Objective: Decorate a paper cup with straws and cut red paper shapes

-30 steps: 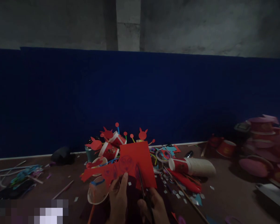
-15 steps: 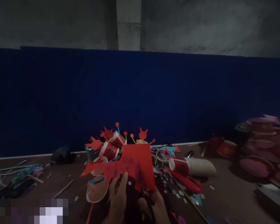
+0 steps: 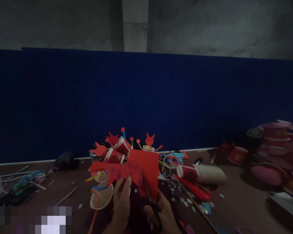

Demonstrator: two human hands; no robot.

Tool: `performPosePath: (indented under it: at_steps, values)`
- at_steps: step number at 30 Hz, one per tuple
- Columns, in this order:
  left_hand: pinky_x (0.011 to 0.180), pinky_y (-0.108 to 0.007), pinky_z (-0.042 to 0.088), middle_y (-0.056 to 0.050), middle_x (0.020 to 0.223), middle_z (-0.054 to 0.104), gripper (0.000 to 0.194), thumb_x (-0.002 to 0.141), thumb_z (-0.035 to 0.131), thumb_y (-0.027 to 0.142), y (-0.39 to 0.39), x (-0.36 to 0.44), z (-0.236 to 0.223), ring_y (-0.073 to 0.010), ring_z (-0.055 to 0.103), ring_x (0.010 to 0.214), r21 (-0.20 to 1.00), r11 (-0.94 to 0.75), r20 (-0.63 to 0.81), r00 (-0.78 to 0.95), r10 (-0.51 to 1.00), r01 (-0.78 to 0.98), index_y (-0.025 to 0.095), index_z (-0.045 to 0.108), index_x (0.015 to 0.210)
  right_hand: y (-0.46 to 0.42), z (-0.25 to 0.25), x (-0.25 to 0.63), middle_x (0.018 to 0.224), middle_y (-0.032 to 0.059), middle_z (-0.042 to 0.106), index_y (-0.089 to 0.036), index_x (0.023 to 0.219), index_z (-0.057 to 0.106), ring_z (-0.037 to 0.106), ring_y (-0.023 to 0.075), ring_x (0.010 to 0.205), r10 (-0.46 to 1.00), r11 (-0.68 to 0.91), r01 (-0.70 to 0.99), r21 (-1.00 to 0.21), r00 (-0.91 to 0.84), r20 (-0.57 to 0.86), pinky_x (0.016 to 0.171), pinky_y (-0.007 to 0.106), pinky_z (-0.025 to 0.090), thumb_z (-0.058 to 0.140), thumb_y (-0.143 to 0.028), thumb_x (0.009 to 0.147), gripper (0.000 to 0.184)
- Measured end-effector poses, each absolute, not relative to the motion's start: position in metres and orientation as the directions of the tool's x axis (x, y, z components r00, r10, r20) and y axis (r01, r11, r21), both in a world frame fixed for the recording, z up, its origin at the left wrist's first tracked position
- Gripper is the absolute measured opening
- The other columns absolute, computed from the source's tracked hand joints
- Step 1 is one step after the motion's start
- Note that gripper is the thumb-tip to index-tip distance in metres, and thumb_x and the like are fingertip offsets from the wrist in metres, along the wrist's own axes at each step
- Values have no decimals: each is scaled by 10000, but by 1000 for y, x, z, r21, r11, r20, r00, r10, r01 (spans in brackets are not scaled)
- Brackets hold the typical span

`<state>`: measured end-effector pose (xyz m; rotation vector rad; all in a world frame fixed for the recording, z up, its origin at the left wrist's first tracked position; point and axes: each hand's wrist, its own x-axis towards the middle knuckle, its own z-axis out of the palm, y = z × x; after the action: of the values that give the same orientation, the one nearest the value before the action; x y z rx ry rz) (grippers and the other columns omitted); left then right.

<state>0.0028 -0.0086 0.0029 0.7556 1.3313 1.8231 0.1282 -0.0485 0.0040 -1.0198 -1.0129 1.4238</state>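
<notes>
The view is dim and grainy, the blue wall [image 3: 146,104] nearly black toward the left and right edges, the red paper [image 3: 136,169] the brightest patch, the desk [image 3: 234,201] murky, and a pixelated block masking the lower left corner.

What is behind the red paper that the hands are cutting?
Behind the red paper stand decorated red paper cups with cut-out shapes on sticks. Their lower parts are covered by the sheet, so what they stand on cannot be seen.
</notes>
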Motion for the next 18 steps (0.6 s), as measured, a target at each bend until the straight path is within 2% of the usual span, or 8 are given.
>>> performPosePath:
  at_steps: [4, 9, 12, 15, 18]
  values:
    - [622, -278, 472, -1, 700, 603, 434, 549, 707, 552, -10, 6, 15, -174, 585, 678, 958, -159, 12, -519, 854, -240, 181, 618, 757, -49, 6, 129, 538, -81, 529, -162, 1078, 473, 406, 41, 324, 996, -54, -261, -964, -89, -31, 297, 138, 319, 765, -413, 555, 649]
    - [627, -259, 459, 2, 702, 583, 408, 576, 679, 561, -15, 7, 23, -170, 563, 699, 967, -158, 47, -465, 884, -202, 196, 622, 748, -50, 6, 129, 515, -88, 512, -171, 1045, 486, 412, 44, 340, 998, -28, -283, -959, -64, -11, 300, 133, 324, 767, -439, 554, 626]
    - [635, -259, 455, -3, 669, 583, 373, 513, 736, 522, -17, 8, 27, -182, 560, 702, 973, -166, 88, -406, 910, -159, 196, 624, 654, -48, 1, 131, 514, -95, 501, -184, 1062, 467, 435, 52, 351, 998, -28, -304, -952, -63, -9, 302, 137, 354, 777, -458, 545, 662]
    - [602, -255, 447, 8, 586, 557, 313, 542, 748, 462, -16, 8, 28, -163, 540, 619, 975, -184, 135, -328, 935, -124, 192, 590, 551, -44, -2, 132, 545, -96, 514, -192, 1092, 433, 447, 52, 347, 997, -34, -314, -949, -80, -9, 296, 140, 375, 790, -460, 527, 720]
    - [620, -262, 459, -2, 637, 583, 278, 578, 728, 454, -14, 5, 23, -178, 565, 662, 968, -219, 157, -387, 909, -120, 206, 617, 635, -40, 5, 137, 572, -85, 564, -196, 1184, 354, 469, 59, 338, 980, -102, -258, -961, -191, -53, 298, 142, 385, 794, -425, 520, 829]
